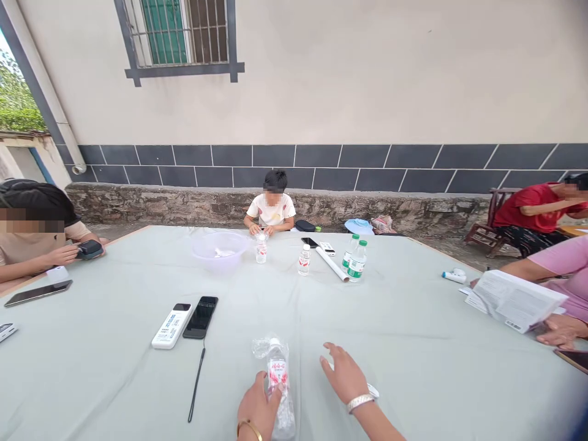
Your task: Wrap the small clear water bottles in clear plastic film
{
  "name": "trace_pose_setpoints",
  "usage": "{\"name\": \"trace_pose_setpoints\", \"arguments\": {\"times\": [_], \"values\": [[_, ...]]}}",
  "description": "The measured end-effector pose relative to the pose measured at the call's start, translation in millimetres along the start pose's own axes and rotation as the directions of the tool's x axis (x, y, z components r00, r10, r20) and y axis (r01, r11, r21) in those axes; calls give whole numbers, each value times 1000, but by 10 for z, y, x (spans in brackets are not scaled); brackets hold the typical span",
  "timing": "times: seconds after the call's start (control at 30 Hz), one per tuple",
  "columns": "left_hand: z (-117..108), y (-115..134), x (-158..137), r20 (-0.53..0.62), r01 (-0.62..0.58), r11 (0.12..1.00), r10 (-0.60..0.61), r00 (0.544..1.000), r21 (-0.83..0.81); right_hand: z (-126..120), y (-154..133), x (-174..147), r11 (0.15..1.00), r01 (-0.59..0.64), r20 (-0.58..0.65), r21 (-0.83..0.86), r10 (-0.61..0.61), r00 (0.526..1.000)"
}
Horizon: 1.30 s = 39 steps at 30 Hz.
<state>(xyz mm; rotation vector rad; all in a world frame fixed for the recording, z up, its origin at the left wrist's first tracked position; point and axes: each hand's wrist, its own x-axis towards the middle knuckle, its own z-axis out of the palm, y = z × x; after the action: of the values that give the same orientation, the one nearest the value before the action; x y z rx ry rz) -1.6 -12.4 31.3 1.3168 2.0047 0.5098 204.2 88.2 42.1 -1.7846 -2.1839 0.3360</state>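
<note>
Near the table's front edge, my left hand is at a small clear water bottle with a white cap and a red and white label. Its thumb lies over the lower part of the label, and the fingers curl along the left side. Crinkled clear plastic shows beside the bottle's neck, and more clear plastic surrounds its lower body. To the right, my right hand hovers over the tabletop with fingers apart and nothing gripped. A white object, mostly hidden, pokes out beside that wrist.
A white device and black phone lie left. Farther back are a purple basin, small bottles, green-capped bottles and a white roll. People sit around; one at right has a white box.
</note>
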Motion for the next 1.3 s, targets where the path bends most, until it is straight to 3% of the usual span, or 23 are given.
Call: {"name": "trace_pose_setpoints", "arguments": {"times": [0.1,0.23,0.33,0.5,0.6,0.73,0.93,1.07,1.17,1.3], "values": [[0,32,3,21,12,1000,-11,1000,-22,-126,432,130,981,-86,48,-171,96,994],[-21,-9,10,47,36,999,-34,998,-26,-103,603,25,970,54,137,-235,-21,990],[-41,-59,9,44,22,999,-21,999,-28,-84,501,-89,960,146,169,-240,-107,980],[-36,-122,26,59,30,999,-28,998,-35,-171,264,-122,978,122,231,-170,-81,970],[-33,-134,39,64,28,999,-26,998,-38,-256,60,-92,988,154,164,-18,-149,975],[-44,-136,53,61,24,999,-22,998,-38,-330,-267,-23,951,287,93,117,-298,950],[-39,-151,68,77,31,999,-28,997,-44,-247,-648,123,992,102,305,77,-121,945],[-40,-154,76,84,35,998,-31,996,-47,-134,-801,146,994,83,325,67,-100,941],[-49,-150,76,83,26,998,-22,996,-52,-110,-789,13,996,81,322,48,-92,942],[-50,-155,73,82,15,998,-10,997,-61,-180,-593,-428,985,168,336,37,-171,926]]}}
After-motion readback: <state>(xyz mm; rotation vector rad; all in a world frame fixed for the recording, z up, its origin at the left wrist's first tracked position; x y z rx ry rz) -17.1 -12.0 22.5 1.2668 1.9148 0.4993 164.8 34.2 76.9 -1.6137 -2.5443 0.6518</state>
